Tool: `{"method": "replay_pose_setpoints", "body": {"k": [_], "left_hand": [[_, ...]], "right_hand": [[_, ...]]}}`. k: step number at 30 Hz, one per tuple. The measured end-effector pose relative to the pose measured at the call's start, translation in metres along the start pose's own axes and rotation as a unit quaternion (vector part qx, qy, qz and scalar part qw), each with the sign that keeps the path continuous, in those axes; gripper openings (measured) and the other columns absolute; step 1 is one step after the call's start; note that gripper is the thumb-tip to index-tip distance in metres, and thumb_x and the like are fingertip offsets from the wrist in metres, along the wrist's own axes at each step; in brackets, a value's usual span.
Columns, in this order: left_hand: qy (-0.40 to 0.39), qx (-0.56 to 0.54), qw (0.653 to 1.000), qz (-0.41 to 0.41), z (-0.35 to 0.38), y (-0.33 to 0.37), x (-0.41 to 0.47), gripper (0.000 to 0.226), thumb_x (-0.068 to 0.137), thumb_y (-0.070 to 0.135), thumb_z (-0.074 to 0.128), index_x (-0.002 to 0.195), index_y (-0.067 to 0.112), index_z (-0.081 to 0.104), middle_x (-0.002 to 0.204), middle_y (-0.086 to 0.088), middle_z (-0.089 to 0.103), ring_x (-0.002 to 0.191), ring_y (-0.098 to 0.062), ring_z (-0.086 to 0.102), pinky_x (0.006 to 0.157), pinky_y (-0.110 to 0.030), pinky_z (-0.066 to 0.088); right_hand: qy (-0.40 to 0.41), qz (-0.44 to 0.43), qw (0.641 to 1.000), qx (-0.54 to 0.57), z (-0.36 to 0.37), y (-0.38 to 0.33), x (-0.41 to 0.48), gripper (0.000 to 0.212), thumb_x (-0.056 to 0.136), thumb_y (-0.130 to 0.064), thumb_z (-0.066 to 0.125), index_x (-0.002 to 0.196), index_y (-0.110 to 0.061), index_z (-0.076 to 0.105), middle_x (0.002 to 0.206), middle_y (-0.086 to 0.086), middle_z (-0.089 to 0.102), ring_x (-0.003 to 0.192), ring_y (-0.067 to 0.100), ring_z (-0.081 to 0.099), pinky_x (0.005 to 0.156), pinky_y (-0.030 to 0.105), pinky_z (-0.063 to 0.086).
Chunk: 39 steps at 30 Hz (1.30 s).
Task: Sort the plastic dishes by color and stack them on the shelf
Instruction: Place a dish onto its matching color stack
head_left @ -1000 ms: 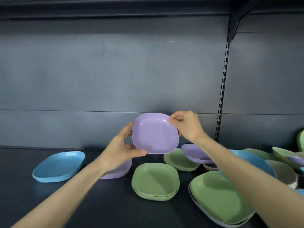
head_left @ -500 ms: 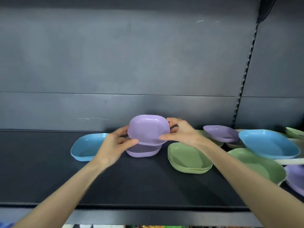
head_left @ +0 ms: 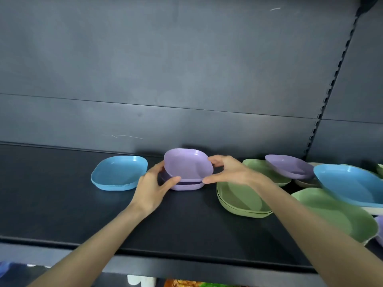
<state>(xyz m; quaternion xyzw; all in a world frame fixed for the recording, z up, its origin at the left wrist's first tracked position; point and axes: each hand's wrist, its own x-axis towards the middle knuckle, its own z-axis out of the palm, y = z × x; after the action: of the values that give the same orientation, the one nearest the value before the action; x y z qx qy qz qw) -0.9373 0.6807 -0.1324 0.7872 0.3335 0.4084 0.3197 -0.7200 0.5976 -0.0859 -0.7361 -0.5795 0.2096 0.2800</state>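
A purple square dish (head_left: 187, 165) sits tilted just on top of a purple dish stack (head_left: 186, 185) on the dark shelf (head_left: 62, 204). My left hand (head_left: 154, 186) grips its left edge, thumb at the front. My right hand (head_left: 230, 171) pinches its right edge. A blue dish stack (head_left: 118, 172) lies to the left. A green dish stack (head_left: 240, 200) lies to the right, partly under my right forearm.
At the right lies a loose heap: a purple dish (head_left: 289, 165), a blue dish (head_left: 348, 184), green dishes (head_left: 335, 214) and a beige one (head_left: 306, 182). The grey back panel (head_left: 186, 79) rises behind. The shelf's front edge (head_left: 186, 264) runs below my forearms.
Both hands have carried the purple dish down from in front of the back panel onto the purple stack. The view has shifted left and down.
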Motion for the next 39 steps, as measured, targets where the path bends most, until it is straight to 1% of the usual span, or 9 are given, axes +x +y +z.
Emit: {"method": "replay_pose_setpoints", "body": {"k": [2,7,12,16,19,23,28,33,39], "left_hand": [[0.0,0.014,1.0,0.009,0.001,-0.001,-0.001,0.045,0.083,0.028,0.071,0.125,0.022,0.057,0.093,0.015,0.063,0.09,-0.016,0.061,0.072,-0.005,0.043],[-0.024,0.038,0.999,0.004,0.002,-0.011,0.001,0.031,0.083,0.033,0.07,0.112,0.024,0.061,0.101,0.0,0.066,0.089,-0.019,0.064,0.085,-0.031,0.051],[-0.048,0.022,0.998,-0.035,0.002,-0.022,0.007,0.035,0.081,0.036,0.072,0.109,0.018,0.065,0.109,-0.004,0.064,0.091,-0.011,0.066,0.089,-0.029,0.052],[-0.058,-0.002,0.997,-0.046,0.003,-0.021,0.008,0.027,0.084,0.027,0.071,0.107,0.015,0.066,0.105,-0.004,0.068,0.092,-0.014,0.067,0.086,-0.024,0.051],[-0.066,-0.03,0.996,-0.057,0.003,-0.016,0.006,0.024,0.086,0.02,0.069,0.108,0.012,0.065,0.102,-0.003,0.071,0.096,-0.018,0.067,0.09,-0.031,0.052],[-0.075,-0.051,0.993,-0.074,0.0,-0.013,0.006,0.025,0.087,0.016,0.066,0.112,0.013,0.062,0.1,0.0,0.071,0.098,-0.017,0.067,0.091,-0.031,0.05],[-0.07,-0.036,0.993,-0.091,-0.002,-0.009,0.006,0.027,0.088,0.017,0.066,0.114,0.013,0.061,0.093,0.005,0.068,0.099,-0.021,0.065,0.09,-0.031,0.049],[-0.116,0.04,0.989,-0.079,-0.012,-0.005,0.007,0.025,0.088,0.02,0.065,0.112,0.011,0.064,0.101,-0.004,0.071,0.1,-0.022,0.065,0.09,-0.032,0.049],[-0.152,0.242,0.958,-0.012,-0.026,0.014,0.016,0.035,0.088,0.033,0.063,0.111,0.006,0.063,0.104,-0.01,0.067,0.101,-0.032,0.06,0.087,-0.038,0.049]], "right_hand": [[-0.007,0.005,0.999,-0.033,0.001,0.001,0.002,0.081,0.072,-0.037,0.081,0.141,-0.021,0.043,0.138,-0.009,0.048,0.128,0.007,0.044,0.103,0.023,0.035],[-0.036,0.013,0.997,-0.07,0.002,0.001,0.005,0.086,0.074,-0.043,0.077,0.146,-0.023,0.035,0.15,-0.009,0.037,0.137,0.009,0.034,0.109,0.026,0.029],[-0.043,0.019,0.995,-0.093,0.004,0.001,0.008,0.087,0.073,-0.048,0.075,0.146,-0.022,0.035,0.15,-0.009,0.037,0.139,0.011,0.032,0.113,0.03,0.029],[-0.031,0.031,0.992,-0.118,0.005,0.001,0.009,0.092,0.065,-0.06,0.074,0.143,-0.024,0.04,0.148,-0.01,0.041,0.139,0.015,0.033,0.114,0.038,0.03],[-0.028,0.036,0.989,-0.142,0.006,0.0,0.009,0.096,0.06,-0.068,0.07,0.141,-0.027,0.041,0.147,-0.01,0.042,0.139,0.021,0.032,0.113,0.041,0.029],[-0.018,0.034,0.983,-0.179,0.008,-0.009,0.005,0.084,0.074,-0.061,0.068,0.142,-0.022,0.04,0.148,-0.006,0.04,0.139,0.023,0.03,0.113,0.035,0.025],[-0.022,0.053,0.982,-0.182,0.012,-0.016,0.002,0.086,0.073,-0.062,0.068,0.143,-0.02,0.04,0.147,-0.005,0.04,0.138,0.024,0.031,0.113,0.036,0.026],[-0.038,0.082,0.978,-0.19,0.012,-0.018,-0.001,0.087,0.068,-0.067,0.068,0.139,-0.024,0.044,0.143,-0.003,0.044,0.135,0.028,0.034,0.11,0.04,0.033],[-0.035,0.071,0.971,-0.227,-0.002,-0.028,-0.008,0.075,0.068,-0.057,0.073,0.133,-0.029,0.048,0.136,-0.004,0.05,0.125,0.023,0.046,0.103,0.04,0.04]]}}
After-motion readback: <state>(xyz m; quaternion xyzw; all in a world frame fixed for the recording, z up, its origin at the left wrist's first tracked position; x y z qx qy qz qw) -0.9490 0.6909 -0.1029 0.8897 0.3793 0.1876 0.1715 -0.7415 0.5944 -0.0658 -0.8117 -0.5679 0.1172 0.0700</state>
